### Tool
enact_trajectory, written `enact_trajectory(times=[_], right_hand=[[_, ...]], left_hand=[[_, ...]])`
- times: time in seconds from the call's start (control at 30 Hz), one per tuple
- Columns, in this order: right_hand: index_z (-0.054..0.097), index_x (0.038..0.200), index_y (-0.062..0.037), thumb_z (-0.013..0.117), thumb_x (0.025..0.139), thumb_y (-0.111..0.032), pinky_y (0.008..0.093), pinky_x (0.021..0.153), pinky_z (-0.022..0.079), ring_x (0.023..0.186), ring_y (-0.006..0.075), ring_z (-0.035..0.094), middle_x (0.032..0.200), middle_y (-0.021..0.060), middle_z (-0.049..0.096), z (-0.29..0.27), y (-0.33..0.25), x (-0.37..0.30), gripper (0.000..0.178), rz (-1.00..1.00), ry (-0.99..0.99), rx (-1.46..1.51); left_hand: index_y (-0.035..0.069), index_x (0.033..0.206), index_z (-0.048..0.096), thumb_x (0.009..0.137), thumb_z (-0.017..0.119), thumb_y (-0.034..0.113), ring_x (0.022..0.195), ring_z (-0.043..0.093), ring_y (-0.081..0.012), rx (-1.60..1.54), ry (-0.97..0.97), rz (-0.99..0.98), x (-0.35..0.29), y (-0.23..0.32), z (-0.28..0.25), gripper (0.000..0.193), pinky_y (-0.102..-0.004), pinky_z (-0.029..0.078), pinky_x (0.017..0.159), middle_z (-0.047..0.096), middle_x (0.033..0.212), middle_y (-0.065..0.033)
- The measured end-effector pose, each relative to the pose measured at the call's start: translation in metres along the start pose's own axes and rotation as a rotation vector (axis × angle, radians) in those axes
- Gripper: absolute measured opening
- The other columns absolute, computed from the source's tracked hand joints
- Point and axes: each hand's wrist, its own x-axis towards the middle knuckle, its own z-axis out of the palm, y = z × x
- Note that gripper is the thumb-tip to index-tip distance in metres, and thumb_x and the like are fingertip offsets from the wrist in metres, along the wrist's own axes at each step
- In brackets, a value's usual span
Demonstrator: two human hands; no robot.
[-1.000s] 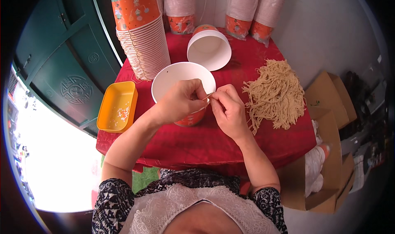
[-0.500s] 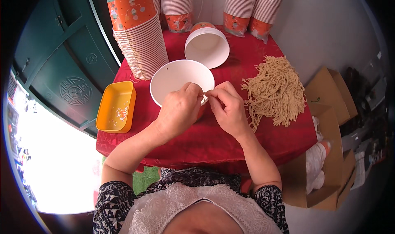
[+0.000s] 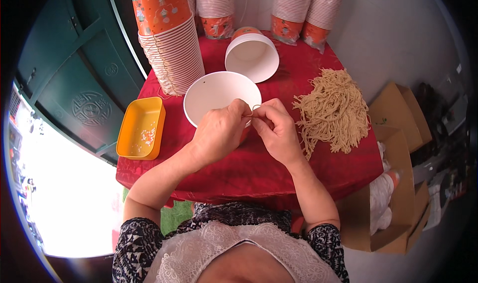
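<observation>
Far left, one green metal door (image 3: pixel 64 83) carries two round raised emblems, their detail too small to read. On the left of my red-clothed desk (image 3: pixel 279 183) sits one yellow box (image 3: pixel 139 154), holding tiny pale and orange bits (image 3: pixel 147 136) too small to count. Beside it rises one tall stack of paper buckets (image 3: pixel 172 59), its top one printed orange with little figures. Behind stand two plastic-wrapped stacks (image 3: pixel 215 6), one mostly hidden.

At centre, my left hand (image 3: pixel 219 128) is closed, back upward, its fingertips pinching a thin cord (image 3: pixel 256 106) at the near right rim of one upright white-lined bucket (image 3: pixel 216 91) with one small dark hole in its wall. Compared with a second ago, this hand is turned further over and covers more of the bucket's orange outside; a small loop of cord now shows above my fingertips. Beyond, a white-lined bucket (image 3: pixel 252 59) lies on its side, mouth toward me. My right hand (image 3: pixel 275 131), almost touching the left, grips the same cord between thumb and forefinger.

Two more wrapped stacks (image 3: pixel 292 6) stand at the back right. One heap of tan cords (image 3: pixel 333 111), too tangled to count, lies at the desk's right, and one open cardboard box (image 3: pixel 403 158) stands off its edge.
</observation>
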Motion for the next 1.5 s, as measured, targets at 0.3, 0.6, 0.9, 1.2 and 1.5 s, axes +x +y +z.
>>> enact_trajectory(times=[0.3, 0.6, 0.9, 1.2, 1.5], right_hand=[[0.058, 0.088, 0.0021, 0.069, 0.077, 0.01, 0.0365, 0.064, 0.049, 0.079, 0.026, 0.056, 0.096, 0.0135, 0.049, 0.011, -0.002, -0.012, 0.017, -0.431, 0.253, -0.466], [0.056, 0.086, 0.005, 0.065, 0.078, 0.013, 0.034, 0.07, 0.051, 0.081, 0.0229, 0.056, 0.116, 0.0184, 0.046, 0.014, -0.001, -0.027, 0.014, -0.469, 0.155, -0.44], [0.059, 0.092, 0.0035, 0.067, 0.079, 0.011, 0.0322, 0.071, 0.051, 0.078, 0.0205, 0.056, 0.115, 0.0172, 0.048, 0.012, 0.01, -0.029, 0.017, -0.491, 0.168, -0.402], [0.058, 0.093, -0.0004, 0.062, 0.088, 0.006, 0.0255, 0.054, 0.043, 0.062, 0.0117, 0.053, 0.081, 0.007, 0.058, 0.02, 0.004, -0.029, 0.009, -0.177, 0.264, -0.148], [0.059, 0.093, -0.0009, 0.061, 0.095, -0.002, 0.0191, 0.053, 0.037, 0.062, -0.0005, 0.044, 0.069, -0.0062, 0.054, 0.032, 0.002, -0.026, 0.003, 0.028, 0.373, 0.155]], left_hand=[[0.0, 0.089, 0.055, 0.087, 0.061, -0.002, 0.069, 0.065, -0.0307, -0.169, 0.03, -0.024, 0.003, -0.002, -0.004, 0.007, -0.0376, 0.049, 0.061, 0.064, 0.076, -0.0145], [-0.001, 0.087, 0.054, 0.086, 0.06, 0.0, 0.068, 0.065, -0.0321, -0.088, 0.067, -0.097, 0.004, -0.003, 0.001, 0.006, -0.0393, 0.049, 0.061, 0.064, 0.074, -0.016], [-0.001, 0.083, 0.058, 0.085, 0.062, 0.007, 0.07, 0.066, -0.0414, -0.144, 0.053, -0.186, 0.01, 0.001, -0.001, 0.009, -0.0488, 0.052, 0.063, 0.066, 0.071, -0.0206], [-0.001, 0.086, 0.062, 0.08, 0.068, -0.001, 0.065, 0.067, -0.0234, -0.122, 0.055, -0.086, 0.004, 0.003, -0.005, 0.009, -0.033, 0.052, 0.059, 0.066, 0.073, -0.0129], [0.003, 0.084, 0.055, 0.079, 0.065, 0.001, 0.073, 0.063, -0.0377, -0.084, 0.042, 0.011, -0.001, 0.008, -0.017, 0.011, -0.0437, 0.047, 0.082, 0.065, 0.076, -0.0155]])
